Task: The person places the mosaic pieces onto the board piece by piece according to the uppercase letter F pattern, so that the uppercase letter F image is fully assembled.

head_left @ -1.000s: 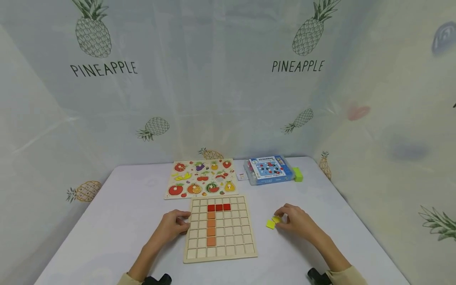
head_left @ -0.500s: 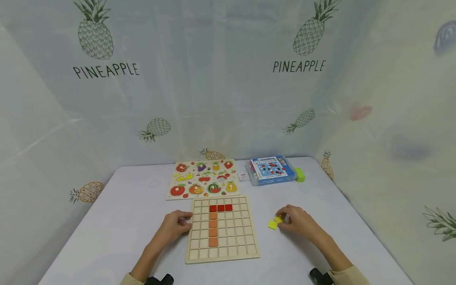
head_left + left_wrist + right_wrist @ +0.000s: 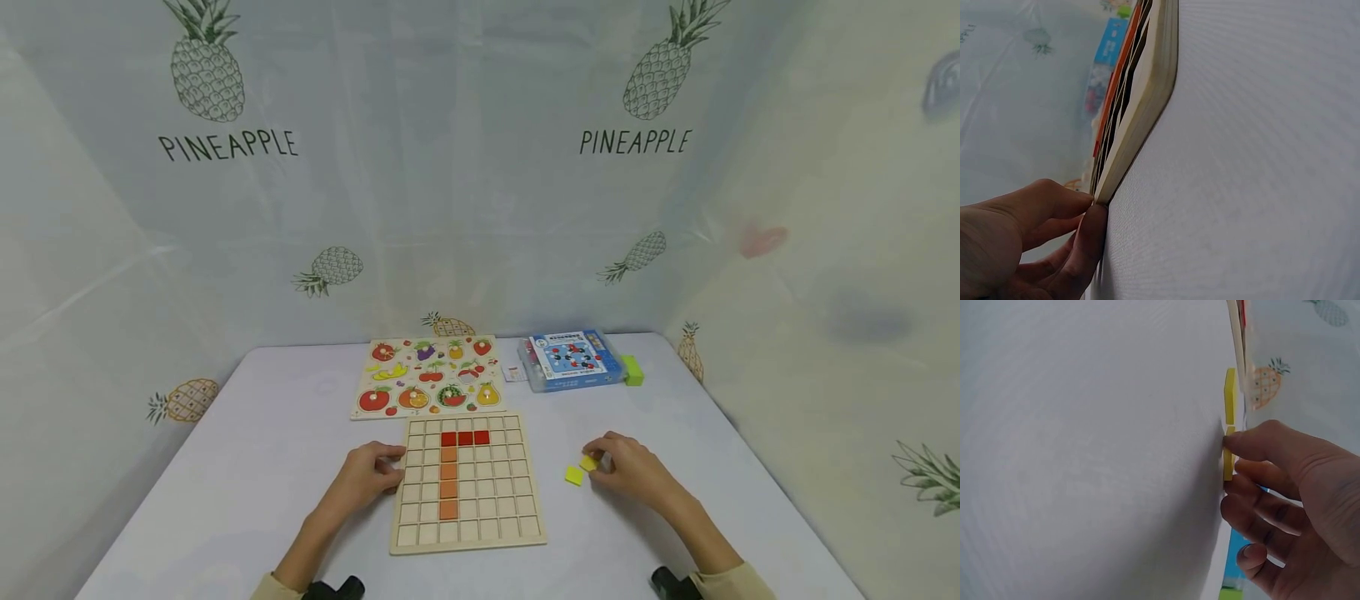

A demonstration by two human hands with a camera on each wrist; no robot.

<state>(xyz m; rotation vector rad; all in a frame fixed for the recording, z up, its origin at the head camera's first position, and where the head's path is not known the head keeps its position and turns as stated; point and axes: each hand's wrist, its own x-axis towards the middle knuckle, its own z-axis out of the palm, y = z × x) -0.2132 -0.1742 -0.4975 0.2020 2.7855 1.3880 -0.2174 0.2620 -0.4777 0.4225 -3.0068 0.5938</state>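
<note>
A pale wooden grid board (image 3: 495, 502) lies on the table with three red tiles (image 3: 465, 438) in a row near its top and a column of orange tiles (image 3: 447, 490) below. My left hand (image 3: 364, 478) holds the board's left edge, its fingertips right at the rim (image 3: 1147, 94) in the left wrist view. To the right of the board, my right hand (image 3: 628, 468) pinches a square yellow tile (image 3: 1229, 464) between thumb and fingers, close over the table. A second yellow tile (image 3: 573, 475) lies beside it, toward the board.
Behind the grid board lies a fruit picture puzzle (image 3: 427, 377). A blue-and-clear plastic case (image 3: 573, 362) sits at the back right, with a bright green block (image 3: 633, 371) next to it. A small card (image 3: 514, 372) lies between puzzle and case. Pineapple-printed cloth (image 3: 465, 192) hangs behind the table.
The yellow tile in my right hand has parted slightly from the other one. My left hand keeps its place at the board's edge; the view has shifted a little.
</note>
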